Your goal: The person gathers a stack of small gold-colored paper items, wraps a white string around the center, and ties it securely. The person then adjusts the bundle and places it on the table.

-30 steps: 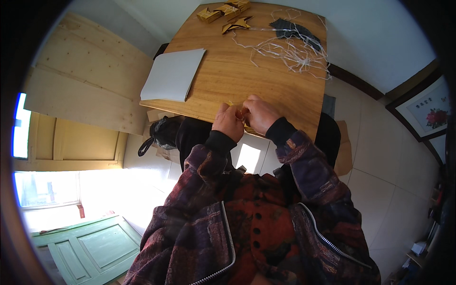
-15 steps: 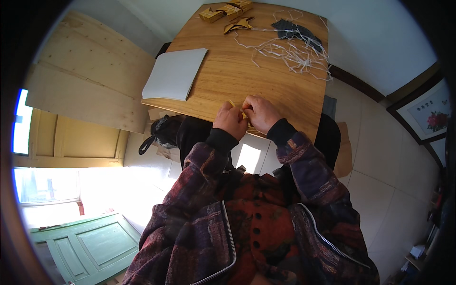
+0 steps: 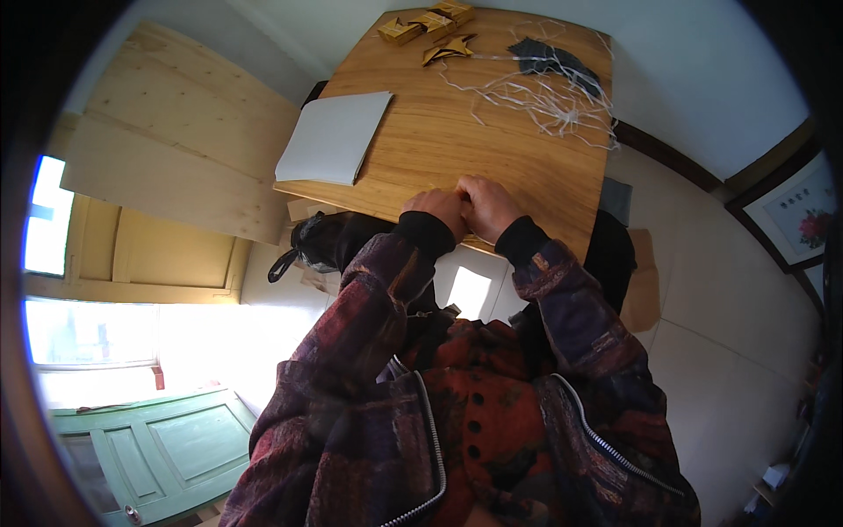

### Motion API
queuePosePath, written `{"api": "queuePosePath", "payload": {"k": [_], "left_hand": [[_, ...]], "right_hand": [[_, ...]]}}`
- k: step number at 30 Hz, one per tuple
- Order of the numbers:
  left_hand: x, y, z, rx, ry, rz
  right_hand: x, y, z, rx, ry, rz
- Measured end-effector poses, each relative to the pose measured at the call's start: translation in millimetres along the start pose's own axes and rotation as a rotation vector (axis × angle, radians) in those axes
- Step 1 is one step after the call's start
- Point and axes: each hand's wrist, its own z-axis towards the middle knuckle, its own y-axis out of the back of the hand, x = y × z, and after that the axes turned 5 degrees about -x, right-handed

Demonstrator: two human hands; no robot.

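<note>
Over the table's near edge, my left hand (image 3: 437, 211) and my right hand (image 3: 488, 207) meet, touching each other. Both have their fingers closed in a pinch. A small golden-yellow piece showed between them half a second ago; now my fingers and the backs of my hands hide it. The wooden table (image 3: 457, 140) lies just beyond my hands. To the far left of them is a stack of white paper (image 3: 334, 139).
Toward the back of the table are folded gold paper pieces (image 3: 400, 32) and a star-like gold one (image 3: 448, 50). A tangle of white strings (image 3: 562, 114) spreads at the far right, beside a dark grey jagged-edged piece (image 3: 549, 60). A black bag (image 3: 314, 241) hangs below left.
My left hand has turned and shifted right against my right hand, so the golden-yellow piece has gone from sight. The whole view has shifted slightly; things on the table look unmoved.
</note>
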Motion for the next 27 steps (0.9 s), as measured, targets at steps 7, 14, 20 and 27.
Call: {"api": "queuePosePath", "payload": {"k": [7, 14, 20, 27], "left_hand": [[3, -5, 15, 0.081, 0.024, 0.066], [15, -22, -1, -0.137, 0.157, -0.187], [14, -27, -8, -0.159, 0.179, -0.285], [15, -34, -10, -0.247, 0.209, -0.309]], "right_hand": [[-5, -3, 2, 0.01, 0.041, -0.042], [-3, 0, 11, 0.096, -0.022, 0.032], [-3, 3, 27, 0.335, 0.039, -0.062], [-2, 4, 43, 0.569, 0.068, -0.094]]}}
